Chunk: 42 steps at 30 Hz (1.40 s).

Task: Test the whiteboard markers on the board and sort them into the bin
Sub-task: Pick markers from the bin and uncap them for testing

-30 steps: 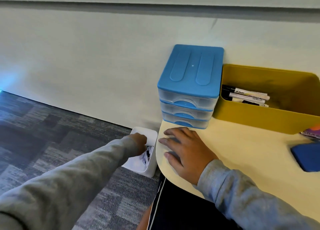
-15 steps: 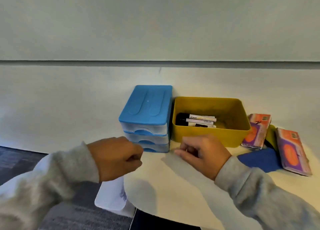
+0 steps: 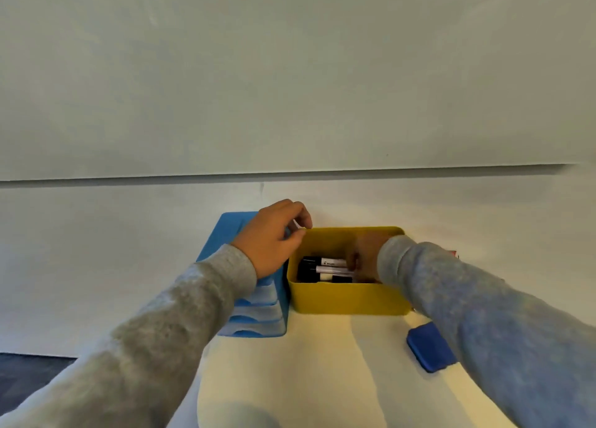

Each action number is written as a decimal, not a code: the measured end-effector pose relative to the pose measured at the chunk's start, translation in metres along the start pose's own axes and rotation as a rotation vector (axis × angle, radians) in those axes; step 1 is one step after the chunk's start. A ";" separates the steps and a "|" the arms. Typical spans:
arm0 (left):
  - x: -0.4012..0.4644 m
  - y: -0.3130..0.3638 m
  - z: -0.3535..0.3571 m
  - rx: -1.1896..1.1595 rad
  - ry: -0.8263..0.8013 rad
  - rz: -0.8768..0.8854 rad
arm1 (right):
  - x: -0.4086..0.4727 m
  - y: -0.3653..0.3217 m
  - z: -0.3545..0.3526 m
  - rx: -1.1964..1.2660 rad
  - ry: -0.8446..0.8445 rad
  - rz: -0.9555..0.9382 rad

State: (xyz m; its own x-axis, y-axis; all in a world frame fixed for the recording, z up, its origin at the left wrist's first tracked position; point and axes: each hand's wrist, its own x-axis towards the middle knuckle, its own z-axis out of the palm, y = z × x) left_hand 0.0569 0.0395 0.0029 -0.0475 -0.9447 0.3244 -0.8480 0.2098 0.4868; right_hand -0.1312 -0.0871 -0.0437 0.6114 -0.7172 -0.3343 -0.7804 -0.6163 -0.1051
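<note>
Head view shows the right hand (image 3: 366, 256) reaching into the yellow bin (image 3: 348, 301) on the tabletop (image 3: 322, 363), fingers at the markers (image 3: 325, 269); its grip cannot be told. Left hand (image 3: 274, 237) hovers beside the bin, pinching something small and white. Fetching a marker seems underway; next comes lifting one cleanly. Markers lie side by side, white barrels, black caps.

Yellow bin (image 3: 342, 300) open from above, right hand (image 3: 366, 256) filling its right half, markers (image 3: 325, 269) on its left floor, blue drawer unit (image 3: 254, 301) touching its left wall, bare table (image 3: 322, 369) in front, blue eraser (image 3: 430, 350) front right.
</note>
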 end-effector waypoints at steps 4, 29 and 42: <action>0.001 -0.008 0.014 0.015 0.021 -0.013 | 0.011 0.002 0.011 -0.038 -0.026 -0.061; 0.012 0.042 0.020 0.482 -0.261 0.229 | -0.082 0.032 -0.035 0.550 0.428 -0.335; -0.028 0.081 0.020 0.324 0.026 0.160 | -0.112 -0.015 -0.020 1.815 0.388 -0.285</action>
State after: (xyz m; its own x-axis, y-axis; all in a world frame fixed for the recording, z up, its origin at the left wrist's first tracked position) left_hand -0.0213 0.0783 0.0172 -0.1829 -0.8987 0.3986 -0.9544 0.2596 0.1475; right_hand -0.1852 -0.0040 0.0140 0.5199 -0.8530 0.0452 0.3242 0.1481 -0.9343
